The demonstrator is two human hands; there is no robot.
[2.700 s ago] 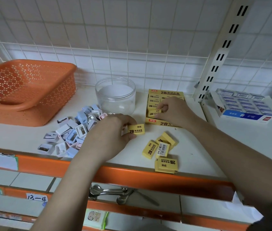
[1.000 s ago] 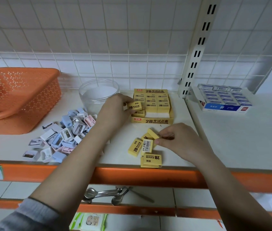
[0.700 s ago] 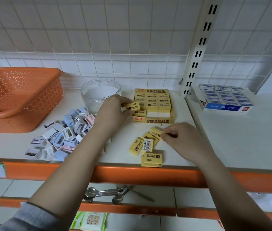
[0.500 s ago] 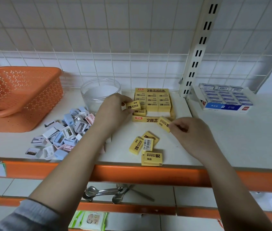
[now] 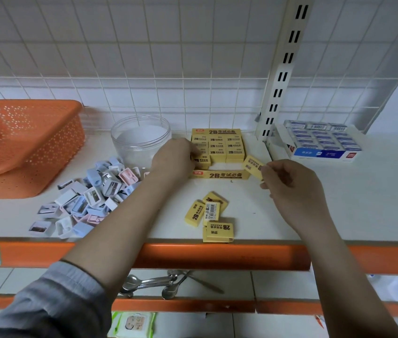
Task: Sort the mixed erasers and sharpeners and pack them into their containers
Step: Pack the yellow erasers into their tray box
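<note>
A yellow eraser box (image 5: 220, 175) stands at the back of the white shelf, holding rows of yellow erasers. My left hand (image 5: 173, 159) pinches one yellow eraser (image 5: 202, 159) at the box's front left slot. My right hand (image 5: 290, 189) pinches another yellow eraser (image 5: 253, 166) in the air just right of the box. Several loose yellow erasers (image 5: 211, 215) lie near the shelf's front edge. A pile of pastel sharpeners (image 5: 88, 198) lies to the left, in front of a clear round tub (image 5: 140, 140).
An orange perforated basket (image 5: 22, 142) stands at far left. A blue and white box of erasers (image 5: 320, 142) sits on the neighbouring shelf right of the white upright post (image 5: 281, 76). The orange shelf edge (image 5: 217, 256) runs along the front; metal spoons (image 5: 154, 282) lie below.
My right hand lifted one eraser from the loose group and carried it up beside the box's right side. My left hand lowered its eraser into the box's front left corner.
</note>
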